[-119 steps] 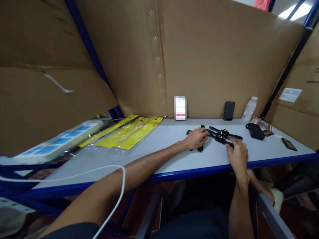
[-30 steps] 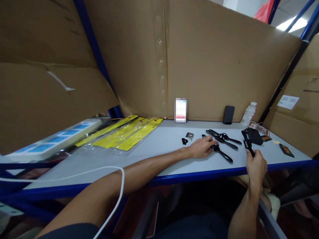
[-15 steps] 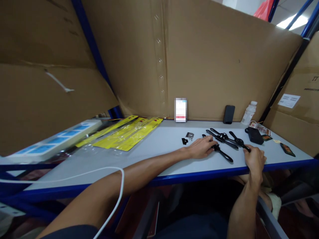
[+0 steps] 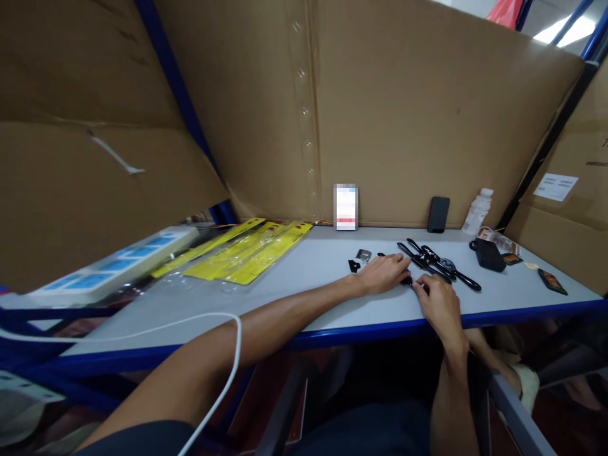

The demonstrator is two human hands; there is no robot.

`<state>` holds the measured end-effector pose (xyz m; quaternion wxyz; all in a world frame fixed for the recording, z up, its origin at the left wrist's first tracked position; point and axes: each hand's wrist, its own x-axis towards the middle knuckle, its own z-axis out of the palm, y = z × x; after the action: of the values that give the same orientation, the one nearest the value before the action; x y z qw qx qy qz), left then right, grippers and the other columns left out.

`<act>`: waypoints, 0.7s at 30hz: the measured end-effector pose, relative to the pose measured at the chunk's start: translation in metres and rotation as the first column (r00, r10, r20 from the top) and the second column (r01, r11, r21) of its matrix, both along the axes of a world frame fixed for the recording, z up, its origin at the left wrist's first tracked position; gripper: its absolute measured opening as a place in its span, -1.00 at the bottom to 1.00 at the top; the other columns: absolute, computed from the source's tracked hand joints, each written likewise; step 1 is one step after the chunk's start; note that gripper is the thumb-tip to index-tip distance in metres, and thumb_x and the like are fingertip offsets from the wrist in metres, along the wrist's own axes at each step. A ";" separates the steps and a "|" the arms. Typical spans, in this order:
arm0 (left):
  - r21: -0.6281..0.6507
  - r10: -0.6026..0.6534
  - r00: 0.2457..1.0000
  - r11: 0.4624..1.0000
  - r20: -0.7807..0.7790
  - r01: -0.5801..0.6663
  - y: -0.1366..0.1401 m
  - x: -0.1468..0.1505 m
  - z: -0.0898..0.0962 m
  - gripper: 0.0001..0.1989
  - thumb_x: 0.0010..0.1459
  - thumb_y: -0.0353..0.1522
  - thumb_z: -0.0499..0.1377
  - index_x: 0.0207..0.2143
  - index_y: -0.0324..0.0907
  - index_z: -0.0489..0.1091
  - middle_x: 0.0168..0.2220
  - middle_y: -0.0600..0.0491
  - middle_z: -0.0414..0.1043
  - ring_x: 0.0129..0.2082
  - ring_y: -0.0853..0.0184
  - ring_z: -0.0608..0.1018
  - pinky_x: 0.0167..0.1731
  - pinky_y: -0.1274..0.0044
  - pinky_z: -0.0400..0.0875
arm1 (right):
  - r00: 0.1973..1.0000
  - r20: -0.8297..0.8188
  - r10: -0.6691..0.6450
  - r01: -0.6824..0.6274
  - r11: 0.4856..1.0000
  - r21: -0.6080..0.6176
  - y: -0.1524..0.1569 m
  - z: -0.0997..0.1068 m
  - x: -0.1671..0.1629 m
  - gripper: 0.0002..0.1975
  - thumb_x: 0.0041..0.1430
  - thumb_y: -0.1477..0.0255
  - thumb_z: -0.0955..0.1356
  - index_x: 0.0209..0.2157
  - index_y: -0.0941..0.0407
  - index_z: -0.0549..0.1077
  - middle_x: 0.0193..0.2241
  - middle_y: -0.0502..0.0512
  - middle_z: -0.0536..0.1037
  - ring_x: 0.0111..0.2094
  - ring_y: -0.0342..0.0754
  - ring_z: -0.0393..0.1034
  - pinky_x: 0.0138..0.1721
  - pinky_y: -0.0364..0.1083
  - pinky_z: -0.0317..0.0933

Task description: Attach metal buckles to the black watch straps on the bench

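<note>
A black spokeshave [image 4: 407, 280] lies at the front of the table, mostly covered by my hands. My left hand [image 4: 384, 273] is closed over its left part, and one handle tip pokes out beyond the fingers. The fingers of my right hand [image 4: 439, 305] pinch it near the middle, hiding the other handle. Just behind, several more black spokeshaves [image 4: 433, 258] lie close together, partly overlapping. To the left of my left hand are a loose silver blade [image 4: 363, 255] and a small black plate [image 4: 354, 266].
Yellow blister packs [image 4: 247, 263] and a white box with blue labels [image 4: 118, 263] lie on the left. A lit phone [image 4: 346, 207] and a dark phone [image 4: 438, 215] lean at the back. A bottle [image 4: 477, 212] and a black case [image 4: 490, 255] stand right. A white cable [image 4: 235, 354] crosses my left arm.
My right hand has let go of the rightmost spokeshave, which now lies by the others. It has moved left to the spokeshave under my left hand.
</note>
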<state>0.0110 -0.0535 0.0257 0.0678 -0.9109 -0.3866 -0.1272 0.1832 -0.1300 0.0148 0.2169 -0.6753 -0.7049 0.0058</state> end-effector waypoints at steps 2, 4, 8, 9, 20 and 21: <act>0.019 0.018 0.996 1.000 -0.092 -0.017 0.002 -0.002 0.005 -0.69 0.48 -0.21 -0.01 0.00 -0.20 0.41 -0.06 -0.14 0.52 -0.14 0.13 0.62 -0.24 0.42 0.45 | 1.000 0.010 0.008 -0.008 0.999 -0.035 -0.002 0.004 -0.012 -0.77 0.42 0.31 0.28 -0.17 0.05 0.56 -0.14 0.09 0.61 -0.18 -0.02 0.48 -0.30 -0.09 0.06; 0.018 0.033 0.987 0.999 -0.158 -0.030 0.003 -0.005 0.009 -0.65 0.48 -0.19 -0.02 -0.05 -0.21 0.47 -0.13 -0.17 0.56 -0.16 0.10 0.64 -0.24 0.42 0.43 | 1.000 0.010 -0.007 0.008 0.998 -0.058 -0.003 0.007 -0.017 -0.79 0.42 0.29 0.29 -0.16 0.05 0.54 -0.14 0.08 0.62 -0.18 -0.02 0.49 -0.31 -0.09 0.04; 0.004 0.051 0.984 0.999 -0.169 -0.052 0.004 -0.005 0.011 -0.57 0.48 -0.17 -0.04 -0.15 -0.22 0.55 -0.25 -0.20 0.60 -0.21 0.05 0.66 -0.22 0.37 0.43 | 0.998 0.039 -0.048 0.051 0.996 -0.070 -0.005 0.008 -0.018 -0.79 0.42 0.27 0.29 -0.15 0.06 0.51 -0.15 0.09 0.62 -0.19 -0.02 0.51 -0.33 -0.09 0.04; -0.002 0.066 0.986 0.998 -0.153 -0.067 0.004 -0.002 0.011 -0.55 0.48 -0.17 -0.05 -0.17 -0.23 0.56 -0.25 -0.22 0.61 -0.20 0.03 0.67 -0.22 0.35 0.43 | 0.997 0.049 -0.054 0.057 0.996 -0.067 -0.005 0.008 -0.018 -0.79 0.42 0.26 0.29 -0.15 0.07 0.50 -0.15 0.10 0.62 -0.19 -0.01 0.51 -0.32 -0.09 0.04; -0.022 0.085 0.996 0.996 -0.038 -0.086 0.005 -0.001 0.009 -0.72 0.43 -0.25 -0.01 0.01 -0.16 0.41 -0.13 -0.14 0.61 -0.19 0.09 0.65 -0.25 0.41 0.40 | 0.994 0.062 -0.095 0.103 0.984 -0.143 -0.002 0.010 -0.028 -0.78 0.44 0.23 0.25 -0.13 0.02 0.46 -0.24 0.11 0.66 -0.15 0.05 0.56 -0.28 -0.08 0.08; -0.011 0.031 0.997 0.999 -0.065 -0.032 0.005 -0.005 0.010 -0.72 0.44 -0.21 0.00 0.00 -0.15 0.40 -0.12 -0.12 0.61 -0.20 0.11 0.64 -0.25 0.43 0.39 | 0.994 0.058 -0.096 0.104 0.984 -0.147 -0.002 0.010 -0.028 -0.78 0.43 0.23 0.25 -0.13 0.02 0.46 -0.24 0.10 0.66 -0.15 0.04 0.56 -0.28 -0.08 0.08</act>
<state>0.0059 -0.0488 0.0355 0.0770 -0.9087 -0.3994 -0.0940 0.1549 -0.1317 0.0250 0.1474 -0.7242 -0.6729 0.0307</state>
